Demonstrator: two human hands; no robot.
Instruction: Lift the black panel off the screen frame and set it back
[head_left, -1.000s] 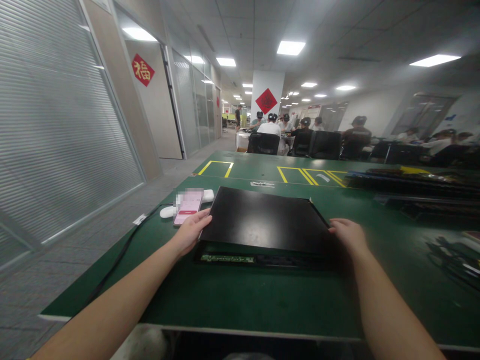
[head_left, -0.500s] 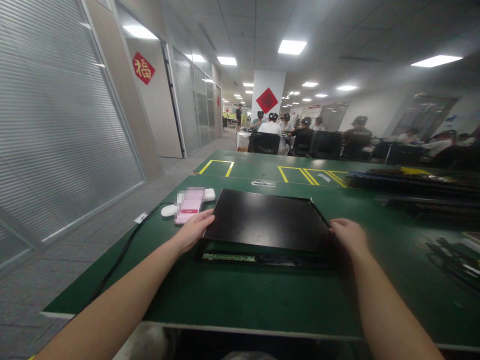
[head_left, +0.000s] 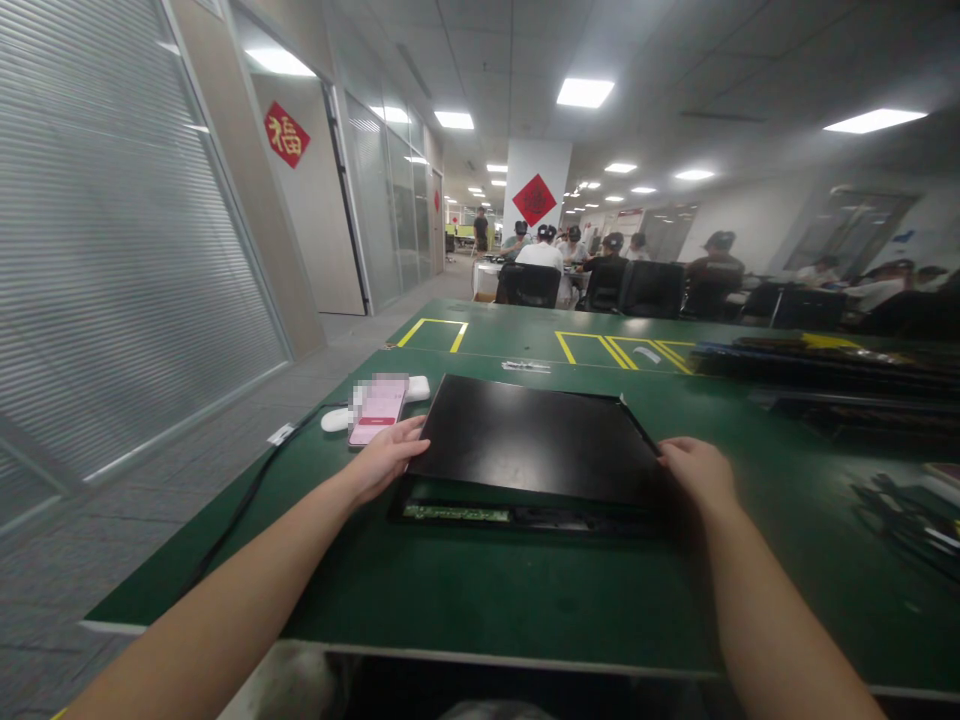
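Note:
A flat black display panel [head_left: 540, 440] lies over a dark frame on the green table [head_left: 480, 590], its near edge tilted up. My left hand [head_left: 388, 460] grips the panel's left edge, thumb on top. At the opposite edge, my right hand [head_left: 697, 470] pinches the right side; its fingertips are partly hidden. Below the panel's near edge shows the frame's lower strip with a green circuit board [head_left: 456, 514]. Just beyond my left hand rests a phone [head_left: 379, 408] with a pink screen, on a white stand-like object [head_left: 336, 420].
A black cable [head_left: 247, 510] runs over the table's left edge. Stacked dark panels [head_left: 825, 370] and coiled cables [head_left: 900, 515] lie at the right. Yellow tape outlines [head_left: 433, 322] mark the far side. Several people sit at tables beyond; one person [head_left: 481, 230] stands farther back.
Both hands keep hold of the panel, which has hardly moved. In the far background the standing person has shifted slightly.

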